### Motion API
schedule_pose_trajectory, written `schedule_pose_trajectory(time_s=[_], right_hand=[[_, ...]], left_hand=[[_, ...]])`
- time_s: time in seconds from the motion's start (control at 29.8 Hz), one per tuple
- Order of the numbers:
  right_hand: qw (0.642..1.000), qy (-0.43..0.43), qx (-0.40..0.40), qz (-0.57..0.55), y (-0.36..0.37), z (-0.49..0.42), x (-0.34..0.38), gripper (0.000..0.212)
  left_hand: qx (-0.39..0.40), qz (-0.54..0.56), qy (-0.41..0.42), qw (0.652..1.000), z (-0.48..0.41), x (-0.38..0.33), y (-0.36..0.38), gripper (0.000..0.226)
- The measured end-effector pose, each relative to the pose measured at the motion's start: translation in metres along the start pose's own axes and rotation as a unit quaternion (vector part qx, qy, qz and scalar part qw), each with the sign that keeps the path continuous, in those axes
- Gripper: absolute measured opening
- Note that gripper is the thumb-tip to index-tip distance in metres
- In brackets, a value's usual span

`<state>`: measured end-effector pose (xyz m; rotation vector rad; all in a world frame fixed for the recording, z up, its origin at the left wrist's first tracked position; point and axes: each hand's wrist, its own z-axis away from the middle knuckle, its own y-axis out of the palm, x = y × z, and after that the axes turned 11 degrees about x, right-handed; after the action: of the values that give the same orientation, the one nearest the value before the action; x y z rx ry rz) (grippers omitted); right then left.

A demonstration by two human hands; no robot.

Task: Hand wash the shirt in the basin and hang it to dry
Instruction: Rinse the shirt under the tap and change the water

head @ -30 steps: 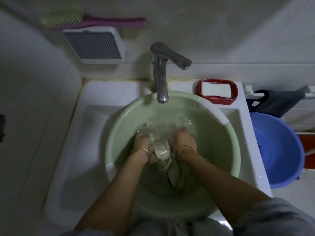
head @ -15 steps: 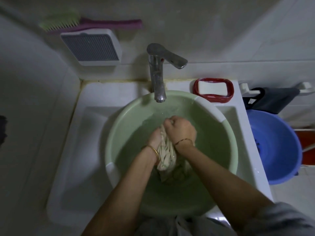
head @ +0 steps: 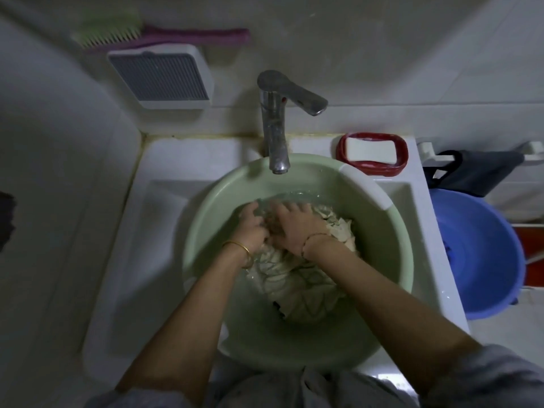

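Cream shirt [head: 297,285] bunched in water in green basin [head: 203,225], toward its right side. Left hand [head: 250,228] has fingers curled into the cloth. Right hand [head: 297,228] is spread flat, pressing the shirt. Basin sits in white sink [head: 164,231], under faucet [head: 275,128].

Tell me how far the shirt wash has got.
Done: the basin holds water and the shirt lies soaked in it; no water runs from the tap. In hand: scrubbing, with the left hand apparently gripping the cloth and the right hand pressing flat on it. Left: rinsing, wringing and hanging; the shirt has not left the basin.
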<state>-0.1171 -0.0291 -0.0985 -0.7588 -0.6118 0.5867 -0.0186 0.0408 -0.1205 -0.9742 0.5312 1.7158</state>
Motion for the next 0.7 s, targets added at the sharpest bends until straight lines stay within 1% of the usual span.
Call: schedule_pose_trajectory(time_s=[0.03, 0.07, 0.1, 0.17, 0.2, 0.23, 0.3, 0.34, 0.37, 0.44, 0.47, 0.54, 0.57, 0.64, 0.7], right_hand=[[0.999, -0.010, 0.030, -0.006, 0.008, -0.005, 0.001, 0.076], [0.999, -0.006, 0.046, 0.009, 0.016, -0.011, -0.002, 0.079], [0.998, 0.022, 0.051, 0.029, 0.021, -0.014, -0.007, 0.072], [0.995, 0.079, 0.064, 0.022, 0.026, -0.023, -0.021, 0.048], [0.993, 0.098, 0.067, -0.011, 0.026, -0.024, -0.027, 0.042], [0.989, 0.119, 0.070, -0.052, 0.023, -0.025, -0.033, 0.039], [0.976, 0.156, 0.029, -0.150, 0.015, -0.021, -0.044, 0.037], [0.964, 0.173, -0.005, -0.201, 0.011, -0.016, -0.049, 0.035], [0.950, 0.182, -0.040, -0.251, 0.006, -0.012, -0.053, 0.035], [0.929, 0.179, -0.102, -0.307, -0.003, -0.001, -0.057, 0.031], [0.931, 0.174, -0.120, -0.299, -0.006, 0.003, -0.057, 0.028], [0.953, 0.164, -0.113, -0.228, -0.007, 0.011, -0.056, 0.025], [0.965, 0.165, -0.093, -0.183, -0.007, 0.013, -0.055, 0.026], [0.978, 0.173, -0.044, -0.107, -0.004, 0.018, -0.050, 0.039], [0.982, 0.178, -0.014, -0.068, -0.002, 0.022, -0.043, 0.043]], left_hand=[[0.000, 0.056, 0.003, 0.998, 0.001, 0.000, 0.000, 0.065], [-0.014, 0.059, 0.012, 0.998, 0.003, -0.001, 0.001, 0.068], [-0.031, 0.031, 0.019, 0.999, 0.003, 0.000, 0.000, 0.068], [-0.049, -0.083, 0.013, 0.995, 0.008, -0.001, -0.001, 0.061], [-0.030, -0.142, -0.004, 0.989, 0.009, 0.002, -0.001, 0.060], [0.012, -0.176, -0.032, 0.984, 0.010, 0.007, -0.001, 0.064], [0.120, -0.176, -0.083, 0.974, 0.016, 0.015, 0.003, 0.069], [0.161, -0.165, -0.094, 0.968, 0.019, 0.018, 0.006, 0.067], [0.183, -0.161, -0.098, 0.965, 0.020, 0.021, 0.009, 0.064], [0.178, -0.190, -0.094, 0.961, 0.017, 0.027, 0.016, 0.064], [0.158, -0.222, -0.098, 0.957, 0.015, 0.027, 0.017, 0.066], [0.119, -0.271, -0.116, 0.948, 0.012, 0.025, 0.014, 0.068], [0.112, -0.264, -0.122, 0.950, 0.009, 0.024, 0.008, 0.068], [0.111, -0.213, -0.116, 0.964, 0.008, 0.015, -0.007, 0.064], [0.078, -0.176, -0.087, 0.977, 0.009, 0.003, -0.024, 0.048]])
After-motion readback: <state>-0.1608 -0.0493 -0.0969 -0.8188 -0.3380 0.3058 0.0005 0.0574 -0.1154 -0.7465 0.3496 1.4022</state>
